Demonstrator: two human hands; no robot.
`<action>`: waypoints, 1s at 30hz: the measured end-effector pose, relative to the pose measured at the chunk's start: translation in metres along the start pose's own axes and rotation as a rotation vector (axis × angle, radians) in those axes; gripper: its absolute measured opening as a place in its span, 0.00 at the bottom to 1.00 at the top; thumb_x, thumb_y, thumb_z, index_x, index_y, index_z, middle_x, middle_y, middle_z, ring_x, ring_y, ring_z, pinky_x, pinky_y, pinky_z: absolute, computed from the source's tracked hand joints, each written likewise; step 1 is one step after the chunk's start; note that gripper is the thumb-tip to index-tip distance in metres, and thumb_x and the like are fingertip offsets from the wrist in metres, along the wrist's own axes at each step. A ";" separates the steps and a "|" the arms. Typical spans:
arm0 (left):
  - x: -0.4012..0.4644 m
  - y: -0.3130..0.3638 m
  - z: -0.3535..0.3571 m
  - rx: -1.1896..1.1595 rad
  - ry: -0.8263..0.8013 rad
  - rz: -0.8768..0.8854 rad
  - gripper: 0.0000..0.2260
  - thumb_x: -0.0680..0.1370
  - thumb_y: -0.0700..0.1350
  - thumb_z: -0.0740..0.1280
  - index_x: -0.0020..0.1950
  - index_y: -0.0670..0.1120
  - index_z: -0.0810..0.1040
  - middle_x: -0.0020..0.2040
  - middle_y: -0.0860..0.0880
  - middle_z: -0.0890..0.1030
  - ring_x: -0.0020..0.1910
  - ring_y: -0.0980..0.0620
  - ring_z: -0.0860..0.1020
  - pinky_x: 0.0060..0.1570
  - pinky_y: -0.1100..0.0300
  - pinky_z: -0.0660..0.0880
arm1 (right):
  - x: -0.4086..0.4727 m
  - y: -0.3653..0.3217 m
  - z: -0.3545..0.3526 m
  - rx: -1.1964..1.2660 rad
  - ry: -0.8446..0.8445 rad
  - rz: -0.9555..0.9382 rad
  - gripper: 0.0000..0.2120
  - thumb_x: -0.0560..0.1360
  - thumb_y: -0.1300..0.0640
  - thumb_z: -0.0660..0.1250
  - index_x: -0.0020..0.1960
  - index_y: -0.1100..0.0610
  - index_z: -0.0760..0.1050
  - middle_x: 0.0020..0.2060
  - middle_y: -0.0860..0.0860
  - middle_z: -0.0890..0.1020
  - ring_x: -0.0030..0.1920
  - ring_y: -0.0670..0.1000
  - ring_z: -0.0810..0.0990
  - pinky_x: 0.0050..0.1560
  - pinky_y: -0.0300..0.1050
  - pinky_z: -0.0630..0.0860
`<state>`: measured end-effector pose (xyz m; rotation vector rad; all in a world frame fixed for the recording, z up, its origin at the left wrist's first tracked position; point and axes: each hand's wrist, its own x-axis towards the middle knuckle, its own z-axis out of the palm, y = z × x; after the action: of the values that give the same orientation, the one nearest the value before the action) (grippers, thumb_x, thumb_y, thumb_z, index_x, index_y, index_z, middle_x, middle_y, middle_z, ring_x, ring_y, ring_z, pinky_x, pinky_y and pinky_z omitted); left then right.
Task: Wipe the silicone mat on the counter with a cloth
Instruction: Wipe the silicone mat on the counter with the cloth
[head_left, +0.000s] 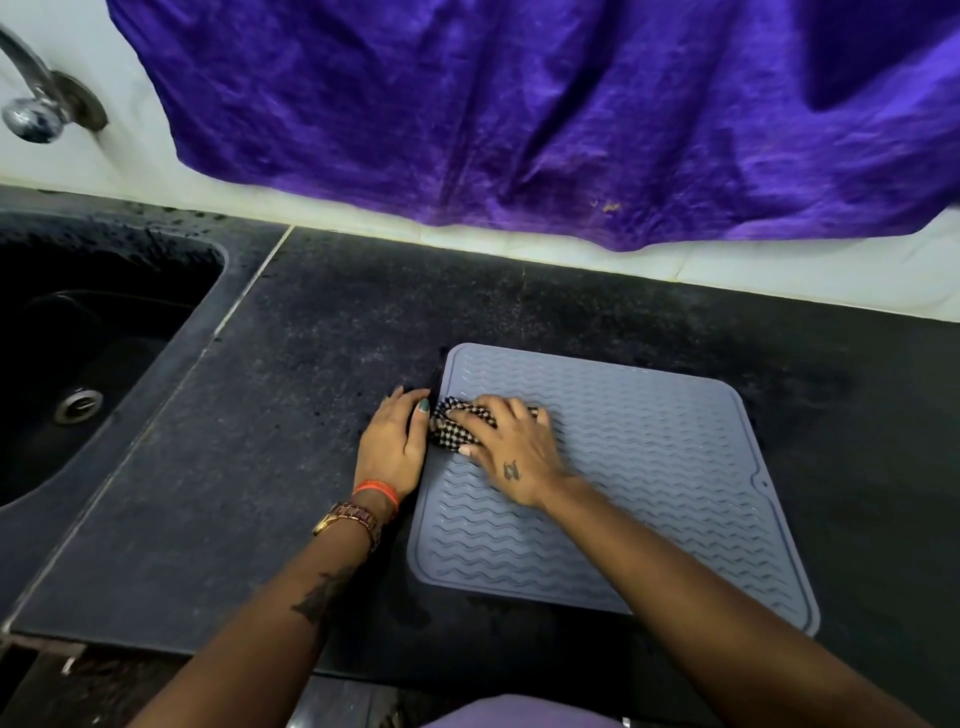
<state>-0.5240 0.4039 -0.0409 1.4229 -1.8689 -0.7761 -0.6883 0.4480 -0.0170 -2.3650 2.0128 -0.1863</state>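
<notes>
A grey-blue silicone mat (654, 467) with wavy ridges lies flat on the dark counter (260, 415). My right hand (511, 452) presses a bunched black-and-white checked cloth (457, 423) onto the mat near its left edge, fingers curled over it. My left hand (392, 447) lies flat on the counter just left of the mat, its thumb touching the mat's edge beside the cloth.
A dark sink (78, 374) with a metal drain is sunk into the counter at the left, with a tap (36, 98) on the wall above it. A purple cloth (545, 114) hangs over the white wall behind the counter.
</notes>
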 end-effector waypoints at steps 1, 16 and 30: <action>0.000 0.000 0.000 -0.002 0.000 -0.001 0.20 0.79 0.50 0.52 0.64 0.45 0.74 0.66 0.41 0.74 0.71 0.46 0.66 0.67 0.59 0.58 | -0.003 -0.002 0.006 -0.026 0.011 -0.006 0.21 0.78 0.46 0.57 0.70 0.42 0.61 0.66 0.48 0.67 0.61 0.53 0.67 0.58 0.55 0.63; 0.000 0.003 -0.003 -0.002 -0.002 0.011 0.15 0.81 0.45 0.56 0.64 0.43 0.74 0.65 0.42 0.75 0.71 0.47 0.65 0.69 0.56 0.60 | 0.053 0.029 -0.007 -0.021 -0.154 -0.098 0.20 0.79 0.48 0.55 0.70 0.42 0.60 0.68 0.50 0.65 0.64 0.56 0.65 0.60 0.60 0.64; 0.001 0.003 -0.002 0.037 -0.010 -0.011 0.18 0.80 0.50 0.55 0.66 0.44 0.72 0.67 0.42 0.73 0.71 0.47 0.65 0.68 0.58 0.58 | 0.106 0.036 -0.029 -0.154 -0.194 0.052 0.23 0.79 0.55 0.58 0.72 0.45 0.59 0.67 0.56 0.63 0.64 0.60 0.65 0.62 0.62 0.63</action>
<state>-0.5241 0.4037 -0.0376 1.4556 -1.8935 -0.7591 -0.7099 0.3389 0.0162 -2.3077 2.0601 0.1983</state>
